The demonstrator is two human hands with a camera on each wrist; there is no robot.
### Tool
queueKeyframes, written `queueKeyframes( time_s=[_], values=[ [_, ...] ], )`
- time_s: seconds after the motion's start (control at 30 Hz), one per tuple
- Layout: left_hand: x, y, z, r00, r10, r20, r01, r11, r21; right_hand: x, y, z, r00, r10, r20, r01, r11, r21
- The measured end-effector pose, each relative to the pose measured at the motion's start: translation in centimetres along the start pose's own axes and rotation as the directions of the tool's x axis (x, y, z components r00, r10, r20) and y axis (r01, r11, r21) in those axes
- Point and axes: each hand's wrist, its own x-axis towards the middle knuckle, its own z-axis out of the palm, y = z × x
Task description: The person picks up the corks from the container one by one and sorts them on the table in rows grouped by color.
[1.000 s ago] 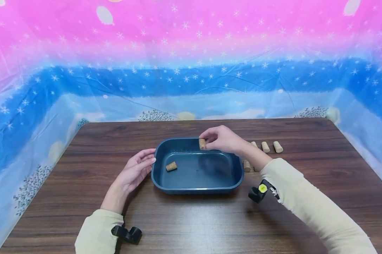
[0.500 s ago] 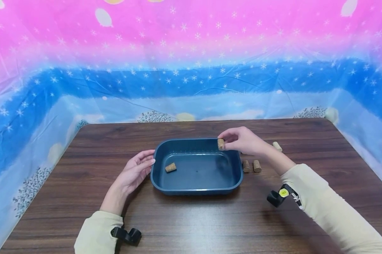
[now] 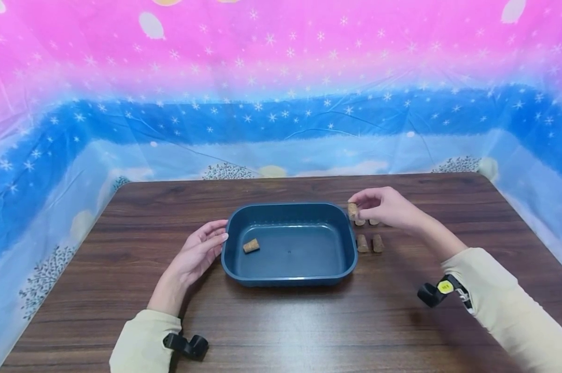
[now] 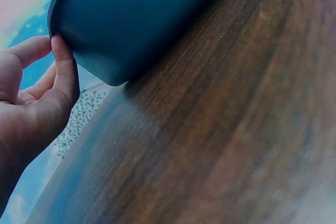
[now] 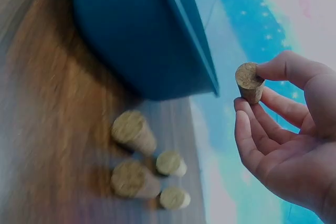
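My left hand pinches the left rim of a dark blue plastic tub between thumb and fingers; the left wrist view shows the thumb at the tub's edge. One brown cork lies on its side within the tub, towards the left. Just past the right rim, my right hand holds another cork in the air between thumb and fingertips. Below and in front of that hand, two brown corks stand on the table. Paler corks behind them are partly covered by the right hand.
The dark wooden table carries everything. A pink and blue snowflake cloth hangs round its back and sides. Each wrist wears a black camera mount, one on the left sleeve and one on the right.
My right hand has carried the pinched cork rightwards, from above the tub to beyond its right rim. My left hand and the cork in the tub stay put.
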Motion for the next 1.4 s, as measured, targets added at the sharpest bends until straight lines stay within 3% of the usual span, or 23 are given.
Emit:
queueKeyframes(
  time_s=[0.77,1.1,1.4],
  values=[
    [0.0,0.0,0.0,1.0,0.006,0.006,-0.006,1.0,-0.015,-2.9,5.6,-1.6,1.0,0.0,-0.004,0.0,1.0,-0.004],
    [-0.1,0.1,0.0,1.0,0.013,0.01,-0.012,1.0,-0.017,-4.4,8.0,-2.2,0.999,0.036,0.001,-0.035,0.995,-0.093],
    [-0.1,0.0,0.0,1.0,0.003,-0.004,-0.003,1.0,-0.011,-4.8,9.1,-2.3,0.997,0.064,0.03,-0.061,0.992,-0.115]
  ],
)
